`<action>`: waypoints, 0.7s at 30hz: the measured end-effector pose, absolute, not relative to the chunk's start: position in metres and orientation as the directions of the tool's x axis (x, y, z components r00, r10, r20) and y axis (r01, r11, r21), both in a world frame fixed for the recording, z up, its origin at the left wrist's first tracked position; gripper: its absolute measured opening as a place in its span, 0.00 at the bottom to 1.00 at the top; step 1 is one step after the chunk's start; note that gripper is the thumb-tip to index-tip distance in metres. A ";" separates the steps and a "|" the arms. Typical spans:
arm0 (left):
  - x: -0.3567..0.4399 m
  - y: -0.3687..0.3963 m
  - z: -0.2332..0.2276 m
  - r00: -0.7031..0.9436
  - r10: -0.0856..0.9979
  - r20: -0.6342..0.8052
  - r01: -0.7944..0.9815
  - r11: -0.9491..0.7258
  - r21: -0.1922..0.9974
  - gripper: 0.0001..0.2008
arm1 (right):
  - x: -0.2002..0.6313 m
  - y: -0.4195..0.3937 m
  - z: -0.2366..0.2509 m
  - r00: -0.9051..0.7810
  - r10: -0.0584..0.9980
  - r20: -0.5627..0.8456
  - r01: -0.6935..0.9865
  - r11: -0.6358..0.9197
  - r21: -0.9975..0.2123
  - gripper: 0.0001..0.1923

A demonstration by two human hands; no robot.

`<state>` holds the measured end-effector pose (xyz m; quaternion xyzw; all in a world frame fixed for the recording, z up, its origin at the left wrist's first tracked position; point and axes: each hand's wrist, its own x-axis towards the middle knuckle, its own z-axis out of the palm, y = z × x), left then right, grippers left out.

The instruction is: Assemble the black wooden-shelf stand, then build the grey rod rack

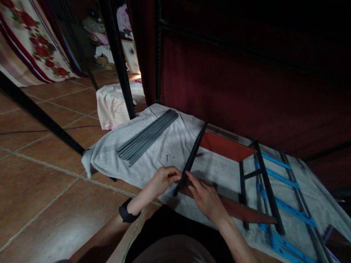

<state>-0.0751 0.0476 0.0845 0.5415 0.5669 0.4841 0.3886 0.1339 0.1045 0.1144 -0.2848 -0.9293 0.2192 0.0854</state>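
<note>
Left hand: the left hand (163,179) is coming in from the lower left, a dark wristband (126,211) on its wrist, fingertips pinched together on the near end of the black rod (192,157).
Right hand: the right hand (206,197) is meeting it from the other side, fingers closing on that same rod end, touching it just beside the left fingertips.
Black rod: it is lying slantwise between the two hands, running from their grip up and away toward the far edge of the grey cloth (175,140), its far end by the red panel (223,147).
Grey cloth: it is spreading over the tiled floor (35,175), carrying everything here.
Rod bundle: a bundle of grey rods (148,137) is lying well apart from the hands, toward the cloth's far left corner.
Frame: a black frame with blue straps (276,190) is resting on the cloth's right side, beyond the right hand.
Small part: a tiny metal piece (169,157) is sitting on the cloth just beyond the left hand; too small to tell what.
</note>
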 end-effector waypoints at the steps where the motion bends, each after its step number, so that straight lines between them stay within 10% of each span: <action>1: -0.074 0.047 0.084 -0.124 0.990 0.063 0.205 -0.037 0.978 0.05 | 0.133 0.104 0.116 -0.823 0.567 0.029 0.493 0.739 -0.459 0.26; 21: -0.070 0.040 0.086 -0.183 0.983 -0.022 0.123 0.045 0.991 0.19 | 0.133 0.102 0.121 -0.817 0.575 0.041 0.509 0.754 -0.416 0.24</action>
